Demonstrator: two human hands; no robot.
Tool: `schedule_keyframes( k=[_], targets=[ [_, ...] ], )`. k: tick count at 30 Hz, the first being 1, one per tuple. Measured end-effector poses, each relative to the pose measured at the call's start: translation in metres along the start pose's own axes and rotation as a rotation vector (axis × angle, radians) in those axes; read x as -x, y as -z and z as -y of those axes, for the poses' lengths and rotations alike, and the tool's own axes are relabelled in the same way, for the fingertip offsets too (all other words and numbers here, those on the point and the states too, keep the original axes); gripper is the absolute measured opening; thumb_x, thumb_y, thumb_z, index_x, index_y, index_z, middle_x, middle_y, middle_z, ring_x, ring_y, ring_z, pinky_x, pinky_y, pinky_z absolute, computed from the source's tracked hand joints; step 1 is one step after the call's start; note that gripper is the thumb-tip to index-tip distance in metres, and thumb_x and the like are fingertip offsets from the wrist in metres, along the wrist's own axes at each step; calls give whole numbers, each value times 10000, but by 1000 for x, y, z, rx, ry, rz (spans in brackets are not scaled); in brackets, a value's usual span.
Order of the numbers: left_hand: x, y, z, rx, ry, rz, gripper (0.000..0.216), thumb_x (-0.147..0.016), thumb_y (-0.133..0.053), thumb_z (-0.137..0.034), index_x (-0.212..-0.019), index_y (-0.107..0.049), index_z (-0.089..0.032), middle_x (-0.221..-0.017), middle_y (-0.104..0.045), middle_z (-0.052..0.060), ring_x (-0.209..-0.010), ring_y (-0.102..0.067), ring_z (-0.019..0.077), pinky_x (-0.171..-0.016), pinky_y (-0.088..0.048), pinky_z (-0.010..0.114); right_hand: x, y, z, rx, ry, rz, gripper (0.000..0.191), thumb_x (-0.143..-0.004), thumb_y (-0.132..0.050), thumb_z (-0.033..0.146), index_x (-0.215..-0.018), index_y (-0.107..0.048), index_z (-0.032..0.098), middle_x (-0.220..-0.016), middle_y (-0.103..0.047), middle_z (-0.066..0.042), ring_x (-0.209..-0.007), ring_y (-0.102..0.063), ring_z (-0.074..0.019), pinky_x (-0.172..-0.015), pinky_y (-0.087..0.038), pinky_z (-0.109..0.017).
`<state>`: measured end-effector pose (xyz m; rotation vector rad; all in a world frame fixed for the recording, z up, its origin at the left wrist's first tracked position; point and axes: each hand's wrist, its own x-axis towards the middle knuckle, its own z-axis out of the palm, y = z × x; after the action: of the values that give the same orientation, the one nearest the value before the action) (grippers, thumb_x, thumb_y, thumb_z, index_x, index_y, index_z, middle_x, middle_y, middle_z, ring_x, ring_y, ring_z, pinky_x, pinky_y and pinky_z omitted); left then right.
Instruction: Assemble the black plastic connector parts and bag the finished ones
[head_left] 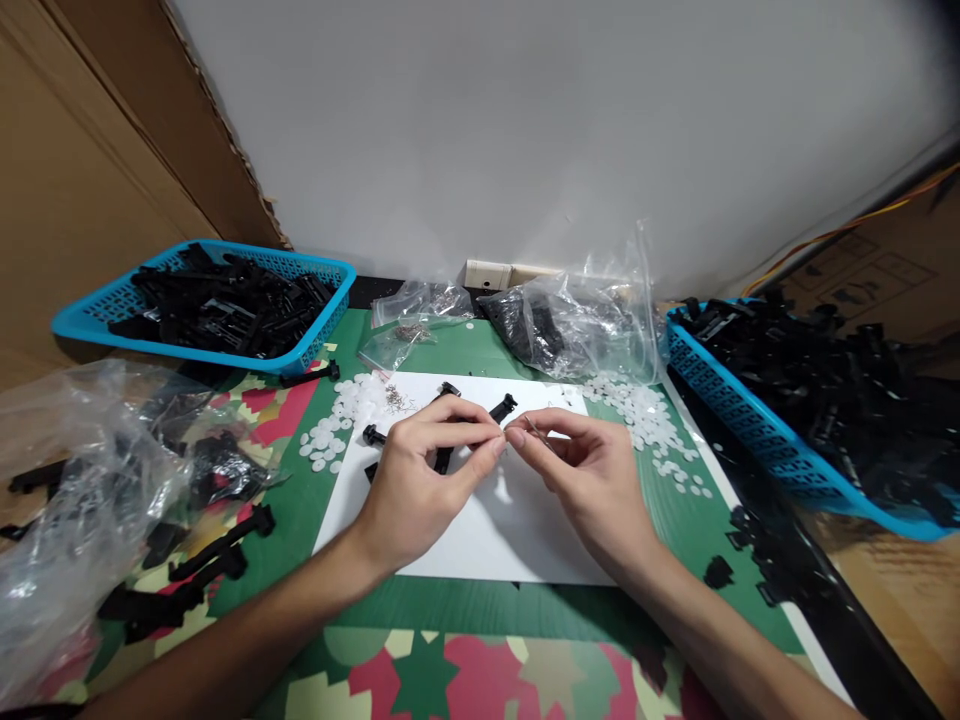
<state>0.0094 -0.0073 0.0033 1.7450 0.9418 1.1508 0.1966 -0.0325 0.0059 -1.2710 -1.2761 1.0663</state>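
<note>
My left hand [442,470] and my right hand [581,465] meet above a white sheet [517,530], thumbs and fingertips pinched and almost touching. A thin, wire-like metal piece [537,430] shows between the right fingers; its kind is unclear. Whatever the left fingertips pinch is too small to name. On the sheet, partly behind my left hand, lie several black plastic parts [374,435], with another black part [503,407] just beyond the fingertips. A small heap of tiny metal pieces [397,400] sits at the sheet's far left.
White translucent discs lie in a left pile [326,438] and a right pile [645,415]. Blue baskets of black parts stand left [315,345] and right [780,455]. Clear bags [577,320] rest against the wall. Plastic wrap [90,500] and loose black parts [217,545] occupy the left side.
</note>
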Motion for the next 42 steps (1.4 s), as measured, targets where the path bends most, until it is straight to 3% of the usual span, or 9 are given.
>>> schedule_keyframes(
  k=[6, 10, 12, 18, 20, 23, 26, 32, 42],
  targets=[
    [1, -1, 4, 51, 39, 44, 212, -976, -707, -216, -1150, -820, -259, -1176, -761, 89, -1101, -725, 231, -937, -627, 368, -4, 7, -3, -53, 21, -89, 233, -859, -844, 421, -879, -804, 193, -839, -729, -38, -545, -484, -87, -457, -377, -223],
    [1, 0, 1, 83, 92, 27, 259, -1001, -693, -256, -1236, -801, -274, -1374, -735, 63, -1334, -658, 252, -1171, -542, 440, -5, 13, 3, 55, 66, -149, 213, -860, -840, 390, -838, -796, 182, -781, -697, -36, -573, -495, -107, -489, -398, -246],
    [2, 1, -2, 114, 118, 12, 250, -984, -720, -259, -1215, -812, -274, -1450, -689, 47, -1386, -628, 267, -1194, -530, 444, -5, 14, 6, 107, 91, -160, 197, -861, -836, 373, -837, -796, 182, -736, -681, -30, -576, -509, -120, -510, -422, -262],
    [1, 5, -6, 246, 129, -15, 192, -859, -861, -251, -1049, -867, -276, -1439, -681, 60, -1311, -682, 342, -1029, -657, 437, 5, 13, 11, 247, 322, -148, 46, -911, -779, 239, -873, -798, 224, -703, -657, -13, -550, -471, -120, -492, -366, -280],
    [0, 5, -5, 312, 139, 1, 167, -820, -893, -225, -978, -877, -275, -1307, -763, 63, -1251, -722, 334, -1020, -664, 432, 11, 13, 14, 295, 457, -164, 89, -898, -774, 161, -913, -796, 246, -690, -645, 0, -542, -471, -121, -496, -361, -286],
    [-2, 4, -5, 406, 161, 22, 161, -788, -914, -188, -928, -867, -252, -1003, -849, 50, -981, -823, 288, -885, -716, 387, 18, 14, 18, 353, 604, -145, 206, -875, -757, 82, -979, -781, 259, -706, -667, 0, -526, -484, -121, -495, -368, -291],
    [-2, 3, -7, 496, 210, 31, 275, -749, -937, -156, -984, -815, -229, -919, -850, 34, -836, -836, 263, -762, -732, 337, 19, 15, 20, 420, 650, -87, 230, -884, -731, 73, -1015, -751, 261, -692, -656, 6, -499, -471, -115, -466, -345, -282],
    [0, 3, -9, 566, 277, 43, 459, -731, -944, -128, -1127, -742, -240, -899, -852, 24, -785, -837, 268, -738, -734, 328, 17, 19, 23, 586, 724, -6, 218, -905, -667, 72, -994, -704, 268, -638, -576, 27, -493, -470, -104, -473, -357, -260],
    [0, 3, -5, 427, 240, -19, 341, -680, -934, -74, -996, -858, -174, -918, -846, 60, -835, -837, 277, -737, -728, 281, 14, 27, 17, 634, 810, 117, 257, -945, -619, 15, -1087, -663, 225, -730, -583, 22, -542, -445, -92, -509, -339, -242]
  ],
)
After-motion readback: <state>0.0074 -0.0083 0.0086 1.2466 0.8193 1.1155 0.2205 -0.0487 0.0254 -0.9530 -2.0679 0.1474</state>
